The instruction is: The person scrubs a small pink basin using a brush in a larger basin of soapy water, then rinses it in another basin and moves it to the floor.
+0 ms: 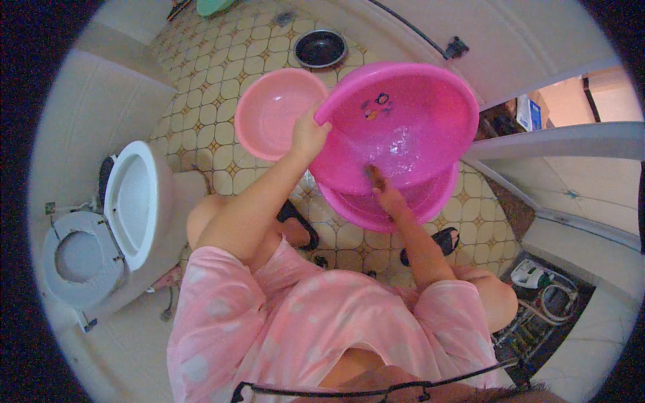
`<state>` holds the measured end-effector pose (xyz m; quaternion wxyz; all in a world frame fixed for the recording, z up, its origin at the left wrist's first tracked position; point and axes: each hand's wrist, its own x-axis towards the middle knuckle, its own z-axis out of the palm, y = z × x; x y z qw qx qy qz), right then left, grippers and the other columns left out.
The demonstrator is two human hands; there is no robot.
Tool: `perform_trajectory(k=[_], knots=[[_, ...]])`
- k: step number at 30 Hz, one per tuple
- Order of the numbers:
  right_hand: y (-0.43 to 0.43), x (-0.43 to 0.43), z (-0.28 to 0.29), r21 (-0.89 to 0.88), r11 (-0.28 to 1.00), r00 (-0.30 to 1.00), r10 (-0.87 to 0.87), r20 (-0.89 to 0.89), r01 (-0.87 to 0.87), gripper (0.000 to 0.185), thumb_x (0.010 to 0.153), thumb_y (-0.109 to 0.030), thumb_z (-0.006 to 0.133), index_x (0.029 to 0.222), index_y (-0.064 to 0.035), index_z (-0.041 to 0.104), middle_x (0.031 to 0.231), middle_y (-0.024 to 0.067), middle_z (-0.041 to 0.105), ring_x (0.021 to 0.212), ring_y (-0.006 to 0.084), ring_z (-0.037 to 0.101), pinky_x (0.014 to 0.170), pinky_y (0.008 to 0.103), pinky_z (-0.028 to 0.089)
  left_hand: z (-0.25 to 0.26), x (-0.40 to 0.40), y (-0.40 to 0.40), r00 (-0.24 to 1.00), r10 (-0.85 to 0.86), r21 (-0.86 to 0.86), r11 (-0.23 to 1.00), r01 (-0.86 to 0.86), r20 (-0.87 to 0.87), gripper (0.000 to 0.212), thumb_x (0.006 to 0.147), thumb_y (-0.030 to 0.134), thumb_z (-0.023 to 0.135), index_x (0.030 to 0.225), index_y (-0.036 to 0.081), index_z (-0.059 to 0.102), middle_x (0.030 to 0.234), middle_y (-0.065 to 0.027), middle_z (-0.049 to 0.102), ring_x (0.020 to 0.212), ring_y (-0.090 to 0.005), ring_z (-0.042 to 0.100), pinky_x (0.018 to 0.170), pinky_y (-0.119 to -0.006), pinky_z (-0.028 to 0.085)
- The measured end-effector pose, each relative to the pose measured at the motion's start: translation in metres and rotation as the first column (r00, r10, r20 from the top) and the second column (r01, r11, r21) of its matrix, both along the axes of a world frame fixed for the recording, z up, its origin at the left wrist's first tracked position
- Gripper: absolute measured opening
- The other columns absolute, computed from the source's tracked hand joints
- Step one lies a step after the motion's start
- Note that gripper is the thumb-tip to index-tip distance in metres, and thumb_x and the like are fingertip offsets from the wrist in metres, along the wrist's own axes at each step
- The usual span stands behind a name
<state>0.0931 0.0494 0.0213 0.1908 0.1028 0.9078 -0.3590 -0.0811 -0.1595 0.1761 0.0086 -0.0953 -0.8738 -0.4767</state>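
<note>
My left hand point(311, 133) grips the rim of a large bright pink plastic basin point(428, 121), which tilts towards me. Inside it are a small printed picture and a wet, shiny bottom. Low in that basin, my right hand point(389, 199) holds a brown object point(374, 176), blurred, perhaps a brush or scrubber. Beneath the tilted basin sits a second bright pink basin point(347, 214), mostly covered. A lighter pink basin point(277, 111) stands on the tiled floor beside my left hand. Beyond them is a dark round basin point(320, 49) with a pale rim.
A white toilet bowl point(132, 201) and a grey toilet seat point(83, 252) are at the left. Part of a green basin point(214, 5) shows at the top. On the right are a doorway frame point(564, 143) and a dark recess holding a white device with a hose point(531, 274).
</note>
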Motion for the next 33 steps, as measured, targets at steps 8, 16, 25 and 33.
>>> perform_trajectory(k=[8, 16, 25, 33], knots=[[-0.062, -0.013, 0.026, -0.239, 0.97, 0.987, -0.068, -0.143, 0.032, 0.057, 0.084, -0.034, 0.053, 0.127, -0.0027, 0.031, 0.104, 0.019, 0.058, 0.096, 0.0323, 0.056, 0.083, 0.0411, 0.042, 0.004, 0.0, 0.004, 0.999, -0.004, 0.015, 1.0, 0.003, 0.046, 0.045, 0.068, 0.007, 0.058, 0.112, 0.008, 0.054, 0.092, -0.0201, 0.061, 0.087, -0.0343, 0.058, 0.076, -0.04, 0.046], [0.006, 0.006, 0.066, 0.123, 0.992, 0.967, -0.042, 0.249, 0.011, 0.057, 0.084, -0.034, 0.049, 0.128, -0.0044, 0.028, 0.107, 0.0242, 0.055, 0.101, 0.0378, 0.053, 0.085, 0.0457, 0.041, -0.011, -0.007, -0.003, 0.999, -0.013, 0.062, 0.998, 0.011, 0.033, 0.043, 0.068, 0.007, 0.057, 0.111, 0.007, 0.055, 0.092, -0.0195, 0.061, 0.085, -0.034, 0.059, 0.075, -0.041, 0.045], [0.03, 0.023, 0.042, 0.453, 0.891, 0.951, -0.165, 0.263, 0.03, 0.062, 0.086, -0.034, 0.039, 0.132, 0.0007, 0.017, 0.098, 0.0263, 0.057, 0.091, 0.0397, 0.057, 0.076, 0.0481, 0.045, 0.012, 0.0, -0.003, 0.999, -0.014, 0.017, 1.0, 0.014, 0.037, 0.045, 0.067, 0.006, 0.057, 0.112, 0.008, 0.055, 0.092, -0.019, 0.061, 0.084, -0.0331, 0.059, 0.076, -0.039, 0.045], [-0.104, 0.022, 0.051, -0.051, 0.981, 0.959, -0.17, 0.225, 0.186, 0.06, 0.085, -0.039, 0.044, 0.124, 0.0007, 0.022, 0.095, 0.033, 0.055, 0.093, 0.0471, 0.052, 0.08, 0.0503, 0.042, 0.001, -0.005, -0.006, 0.998, -0.012, -0.039, 0.999, 0.015, 0.062, 0.043, 0.068, 0.009, 0.059, 0.111, 0.009, 0.055, 0.087, -0.0198, 0.061, 0.083, -0.0368, 0.058, 0.074, -0.043, 0.046]])
